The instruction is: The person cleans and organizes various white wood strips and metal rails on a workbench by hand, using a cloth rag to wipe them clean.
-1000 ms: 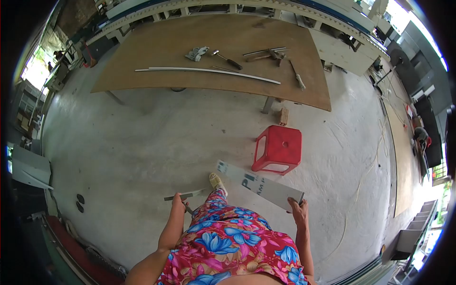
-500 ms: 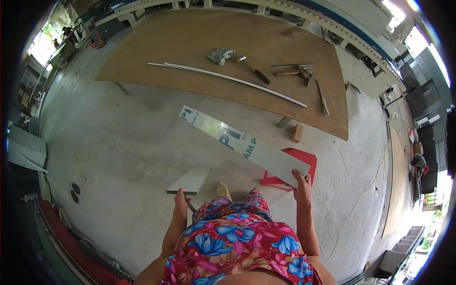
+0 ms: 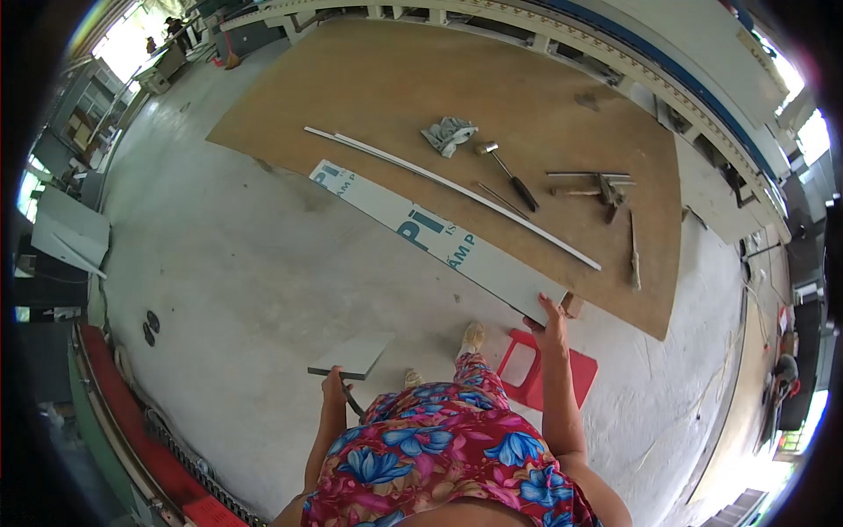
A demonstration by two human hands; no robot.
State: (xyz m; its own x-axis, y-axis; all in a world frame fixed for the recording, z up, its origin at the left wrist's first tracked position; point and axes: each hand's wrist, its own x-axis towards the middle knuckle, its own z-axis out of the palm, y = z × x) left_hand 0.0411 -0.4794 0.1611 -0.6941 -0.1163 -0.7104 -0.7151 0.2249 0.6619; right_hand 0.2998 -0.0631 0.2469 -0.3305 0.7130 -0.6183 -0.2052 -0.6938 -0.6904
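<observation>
- We look down from head height at a person in floral clothing, walking on a pale concrete floor, the two hands well apart, each carrying a panel.
- The right hand (image 3: 549, 323) is clamped on the near end of a long panel (image 3: 439, 241), pale, with large blue-green letters including "PI".
- That panel has swung forward since a moment ago: it covered part of the red stool (image 3: 575, 378), and now it runs along the near edge of the brown table (image 3: 351, 70), overlapping that edge in our view. We cannot tell whether it touches.
- The left hand (image 3: 334, 386) grips the near edge of a short panel (image 3: 356, 353), white on top with a dark edge, held low above the floor. A dark curved thing (image 3: 355, 403) shows beside this hand, too small to make out.
- The right shoe (image 3: 472, 338) is now ahead of the left, and the table looks nearer than before.
- On the tabletop we find thin white strips (image 3: 457, 193), a crumpled grey cloth (image 3: 450, 136), a hammer (image 3: 523, 193) and a brush (image 3: 636, 268), seemingly undisturbed.
- For the work in hand, we judge this as carrying: the long panel has come up to the table, but neither panel has been let go.
</observation>
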